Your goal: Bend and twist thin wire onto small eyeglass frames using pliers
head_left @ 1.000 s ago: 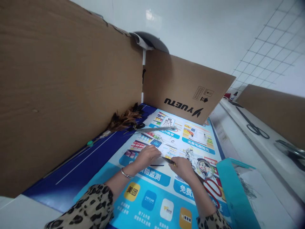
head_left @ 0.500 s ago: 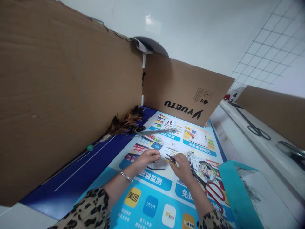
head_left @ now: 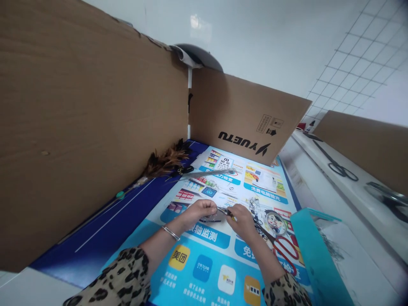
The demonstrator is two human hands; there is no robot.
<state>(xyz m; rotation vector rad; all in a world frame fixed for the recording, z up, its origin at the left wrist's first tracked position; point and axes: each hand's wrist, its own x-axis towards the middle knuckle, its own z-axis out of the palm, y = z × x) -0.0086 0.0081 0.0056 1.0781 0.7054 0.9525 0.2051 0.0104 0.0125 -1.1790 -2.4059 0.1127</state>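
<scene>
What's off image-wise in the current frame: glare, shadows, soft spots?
Head view: bright glare patch high on the white wall; head view: soft shadow over the picture-left part of the YUETU cardboard panel; head view: top-right corner darkened; head view: pliers and left-hand fingertips too small and soft to identify what's pinched.

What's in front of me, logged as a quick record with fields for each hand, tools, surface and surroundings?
Left hand: thumb and finger pinched together; anything between them too small to identify
Right hand: grip on needle-nose pliers, tips at the left fingertips, contact unclear
Left wrist: silver bracelet
Near right forearm: red-handled scissors
Surface: printed poster
Right side: teal box
Left side: feather duster along a cardboard panel
Back: cardboard panel printed YUETU, lettering upside down
</scene>
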